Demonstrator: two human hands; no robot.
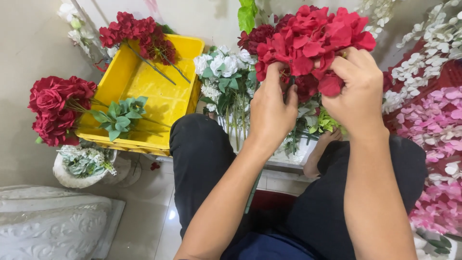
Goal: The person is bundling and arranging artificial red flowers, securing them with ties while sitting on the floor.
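Note:
I hold a bunch of red artificial flowers (313,33) up in front of me with both hands. My left hand (270,111) grips the stems from below, thumb up against the blooms. My right hand (358,91) closes on the red petals at the bunch's right side. A green stem (253,190) runs down between my knees. Below the bunch lie white flowers with green leaves (225,65).
A yellow plastic crate (159,103) at left carries red flower sprays (137,31) and a red rose bunch (55,108) with green leaves over its rim. Pink blossoms (440,125) and white blossom sprays (433,45) crowd the right. White ornate pots (79,168) stand on the tiled floor.

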